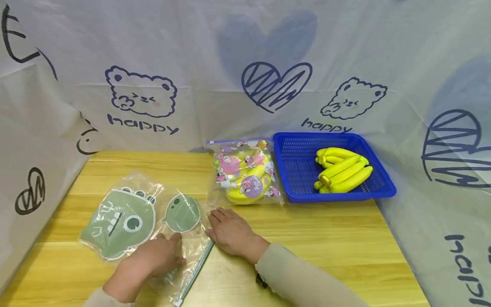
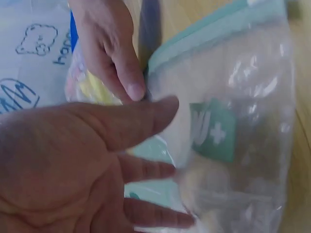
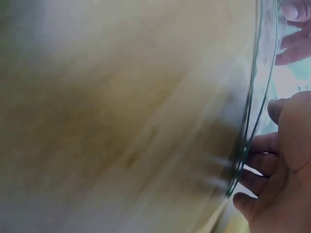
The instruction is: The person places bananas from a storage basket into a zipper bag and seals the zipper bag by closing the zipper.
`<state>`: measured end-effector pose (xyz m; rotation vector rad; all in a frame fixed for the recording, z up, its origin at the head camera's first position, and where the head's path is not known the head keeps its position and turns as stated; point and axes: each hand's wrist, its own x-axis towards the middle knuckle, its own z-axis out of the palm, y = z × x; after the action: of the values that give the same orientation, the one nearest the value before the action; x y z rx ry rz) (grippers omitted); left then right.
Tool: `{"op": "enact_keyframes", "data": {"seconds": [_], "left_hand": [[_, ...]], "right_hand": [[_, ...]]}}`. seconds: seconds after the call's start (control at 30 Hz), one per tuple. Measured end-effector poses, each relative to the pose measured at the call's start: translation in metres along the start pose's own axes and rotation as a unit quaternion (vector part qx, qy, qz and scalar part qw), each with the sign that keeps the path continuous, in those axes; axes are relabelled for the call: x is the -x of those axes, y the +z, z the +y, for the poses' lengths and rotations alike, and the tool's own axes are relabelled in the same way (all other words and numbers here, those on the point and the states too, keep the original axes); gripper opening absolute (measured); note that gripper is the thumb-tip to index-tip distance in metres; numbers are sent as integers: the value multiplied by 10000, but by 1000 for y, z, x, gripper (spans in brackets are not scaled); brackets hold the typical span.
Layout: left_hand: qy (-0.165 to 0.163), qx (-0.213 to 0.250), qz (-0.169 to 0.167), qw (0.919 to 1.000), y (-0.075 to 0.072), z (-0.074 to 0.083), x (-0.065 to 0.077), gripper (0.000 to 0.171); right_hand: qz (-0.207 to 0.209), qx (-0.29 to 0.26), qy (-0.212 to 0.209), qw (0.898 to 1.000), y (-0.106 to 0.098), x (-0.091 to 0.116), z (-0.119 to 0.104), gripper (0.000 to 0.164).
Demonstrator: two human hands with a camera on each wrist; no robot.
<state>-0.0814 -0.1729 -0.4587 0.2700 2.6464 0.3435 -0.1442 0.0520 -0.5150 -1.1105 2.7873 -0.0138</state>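
Observation:
A clear zip bag point(image 1: 192, 251) with green cartoon prints lies on the table, its green zip strip running along the right side. Over its lower part is my left hand point(image 1: 159, 256); the left wrist view shows that hand's fingers point(image 2: 150, 170) and thumb spread above the plastic. My right hand point(image 1: 232, 232) rests at the bag's upper right edge, fingertips right at the zip strip point(image 3: 250, 116). To the left lies the part of the plastic with a large green dinosaur face point(image 1: 119, 224). No fruit shows inside this bag.
Behind the right hand lies a zip bag point(image 1: 245, 170) with pink and purple prints and yellow bananas inside. A blue basket point(image 1: 295, 198) beside it holds bunches of bananas point(image 1: 343, 170). White printed cloth point(image 1: 207, 111) encloses the wooden table point(image 1: 307, 238) at the back and sides.

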Motion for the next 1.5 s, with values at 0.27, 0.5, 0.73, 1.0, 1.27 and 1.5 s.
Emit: {"op": "enact_keyframes", "data": {"seconds": [0.27, 0.5, 0.73, 1.0, 1.27, 1.5], "left_hand": [[-186, -699, 985, 9925, 5, 26, -6, 53], [239, -914, 1249, 9877, 22, 49, -17, 66], [143, -679, 1115, 9913, 30, 53, -22, 37], [297, -192, 1509, 9879, 6, 41, -11, 22], [-223, 563, 2341, 9703, -50, 38, 20, 18], [-2, 1080, 2705, 9566, -78, 53, 33, 16]], "right_hand": [[624, -364, 119, 9973, -3, 14, 9, 51], [1022, -413, 86, 9939, -2, 31, 10, 45], [1151, -491, 44, 9921, -1, 36, 6, 44], [1476, -799, 351, 9852, -14, 37, -3, 40], [1627, -2085, 1097, 9581, -49, 33, -24, 48], [1604, -3816, 984, 9050, -90, 24, -38, 38]]}}
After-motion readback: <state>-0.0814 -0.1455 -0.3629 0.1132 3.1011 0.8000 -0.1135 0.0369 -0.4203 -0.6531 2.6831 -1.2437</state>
